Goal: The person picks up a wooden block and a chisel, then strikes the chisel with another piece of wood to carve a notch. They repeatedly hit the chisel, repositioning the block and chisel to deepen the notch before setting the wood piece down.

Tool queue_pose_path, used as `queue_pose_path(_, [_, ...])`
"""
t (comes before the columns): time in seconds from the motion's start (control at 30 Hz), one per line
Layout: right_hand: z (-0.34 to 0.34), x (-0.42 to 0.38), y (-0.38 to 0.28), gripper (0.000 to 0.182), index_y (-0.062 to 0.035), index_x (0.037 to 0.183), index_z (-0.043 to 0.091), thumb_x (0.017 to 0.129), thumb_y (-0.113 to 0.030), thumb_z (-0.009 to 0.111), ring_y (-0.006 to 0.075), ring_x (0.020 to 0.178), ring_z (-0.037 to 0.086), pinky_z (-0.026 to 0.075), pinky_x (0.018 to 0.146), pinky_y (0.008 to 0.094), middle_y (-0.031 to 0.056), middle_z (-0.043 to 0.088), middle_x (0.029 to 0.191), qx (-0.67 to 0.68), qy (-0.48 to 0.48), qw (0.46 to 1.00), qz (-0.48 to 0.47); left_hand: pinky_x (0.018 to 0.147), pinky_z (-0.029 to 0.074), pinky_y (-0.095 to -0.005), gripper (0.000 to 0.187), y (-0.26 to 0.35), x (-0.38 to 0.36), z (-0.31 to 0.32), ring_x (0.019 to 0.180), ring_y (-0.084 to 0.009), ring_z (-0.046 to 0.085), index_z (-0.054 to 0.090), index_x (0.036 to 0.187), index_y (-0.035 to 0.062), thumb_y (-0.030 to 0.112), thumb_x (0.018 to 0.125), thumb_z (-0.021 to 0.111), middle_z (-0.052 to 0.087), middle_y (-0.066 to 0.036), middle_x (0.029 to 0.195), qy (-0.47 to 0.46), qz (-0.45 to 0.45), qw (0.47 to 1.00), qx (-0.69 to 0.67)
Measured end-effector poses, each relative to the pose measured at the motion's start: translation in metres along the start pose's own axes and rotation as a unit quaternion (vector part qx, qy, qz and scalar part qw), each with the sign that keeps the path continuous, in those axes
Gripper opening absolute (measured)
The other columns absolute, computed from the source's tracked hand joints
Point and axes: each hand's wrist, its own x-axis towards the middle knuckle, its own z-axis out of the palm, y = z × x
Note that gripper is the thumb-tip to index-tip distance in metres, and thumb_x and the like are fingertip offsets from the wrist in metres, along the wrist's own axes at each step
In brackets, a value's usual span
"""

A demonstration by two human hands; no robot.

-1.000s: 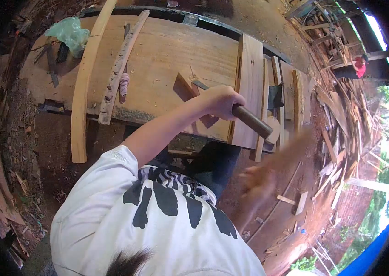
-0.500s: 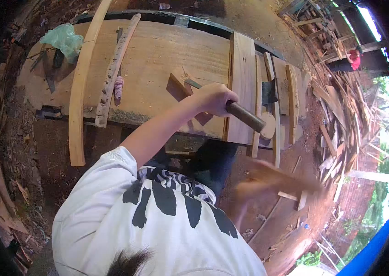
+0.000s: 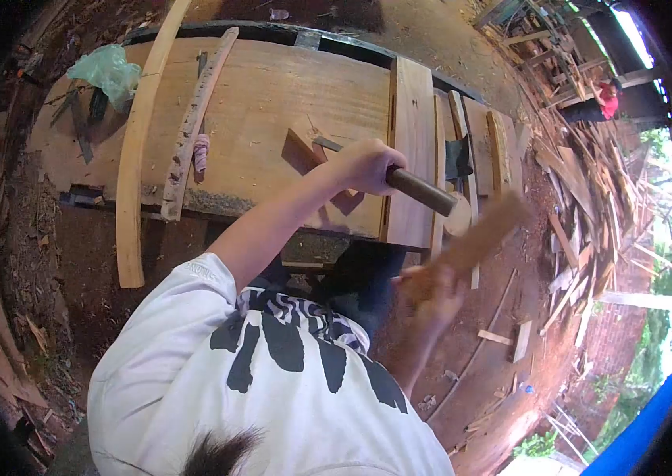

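Observation:
My left hand [image 3: 371,165] is closed around a chisel, whose thick brown handle [image 3: 423,192] points to the right. The chisel's metal blade [image 3: 326,143] shows on the other side of the hand, by a small brown wood piece [image 3: 304,151] on the bench. My right hand [image 3: 431,295], blurred by motion, grips a wooden club [image 3: 483,238]. The club's far end is raised to the right of the chisel handle, apart from it in view. A pale round wooden piece [image 3: 457,216] shows beside the handle's end.
The wooden workbench [image 3: 288,87] carries long strips [image 3: 145,119], a wide board [image 3: 413,119], a pink cloth roll [image 3: 202,151] and a green plastic bag [image 3: 109,71]. Scrap wood [image 3: 574,206] is piled at the right. Another person [image 3: 607,99] is in the distance.
My right hand has swung the wooden club upward, toward the chisel handle's end. My left hand still holds the chisel in nearly the same place; the view has shifted slightly.

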Motion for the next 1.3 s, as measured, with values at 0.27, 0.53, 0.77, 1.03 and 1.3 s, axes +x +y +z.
queue_pose_path(0.27, [-0.002, 0.008, 0.017, 0.043, -0.002, 0.105, 0.053, 0.097, -0.044, 0.046, 0.0222, 0.067, 0.066, 0.048, 0.049, 0.0276, 0.0154, 0.065, 0.076, -0.009, 0.011, 0.985, -0.169, 0.056, 0.047, -0.0422, 0.017, -0.004, -0.003, 0.006, 0.063, -0.0362, 0.062, 0.062, 0.07, 0.0107, 0.022, 0.068, 0.075, 0.062, -0.013, 0.064, 0.003, 0.012, 0.999, 0.048])
queue_pose_path(0.53, [-0.059, 0.017, -0.01, 0.057, 0.0059, 0.129, 0.029, 0.098, -0.037, 0.049, 0.0315, 0.081, 0.067, 0.056, 0.063, 0.0328, 0.0239, 0.062, 0.098, 0.09, 0.172, 0.975, -0.109, 0.057, 0.048, -0.0428, 0.015, 0.011, -0.005, 0.008, 0.066, -0.0363, 0.062, 0.062, 0.074, 0.012, 0.02, 0.068, 0.073, 0.063, -0.013, 0.068, 0.02, 0.005, 1.0, 0.014])
queue_pose_path(0.77, [-0.082, 0.009, -0.003, 0.057, 0.0049, 0.13, 0.031, 0.098, -0.038, 0.048, 0.0263, 0.083, 0.064, 0.055, 0.066, 0.0318, 0.0212, 0.062, 0.1, 0.073, 0.115, 0.99, -0.048, 0.058, 0.05, -0.0447, 0.012, 0.028, -0.013, 0.026, 0.067, -0.0346, 0.064, 0.064, 0.078, 0.0162, 0.022, 0.07, 0.07, 0.064, -0.011, 0.069, 0.028, -0.073, 0.996, 0.043])
queue_pose_path(1.03, [-0.067, 0.017, -0.021, 0.051, -0.0013, 0.132, 0.032, 0.098, -0.035, 0.049, 0.0216, 0.074, 0.063, 0.05, 0.056, 0.0294, 0.0166, 0.064, 0.098, 0.024, 0.213, 0.969, -0.119, 0.053, 0.047, -0.0449, 0.014, 0.02, -0.029, 0.042, 0.064, -0.0324, 0.064, 0.061, 0.074, 0.0174, 0.028, 0.068, 0.069, 0.063, -0.009, 0.066, -0.029, -0.042, 0.992, 0.114])
queue_pose_path(1.3, [-0.037, 0.022, 0.01, 0.057, -0.0009, 0.137, 0.027, 0.097, -0.035, 0.05, 0.0301, 0.095, 0.062, 0.055, 0.071, 0.037, 0.0182, 0.06, 0.114, 0.029, 0.085, 0.994, -0.068, 0.056, 0.046, -0.0469, 0.016, 0.03, -0.024, 0.026, 0.067, -0.0337, 0.063, 0.06, 0.073, 0.0162, 0.03, 0.07, 0.066, 0.062, -0.01, 0.068, -0.029, -0.077, 0.995, 0.063])
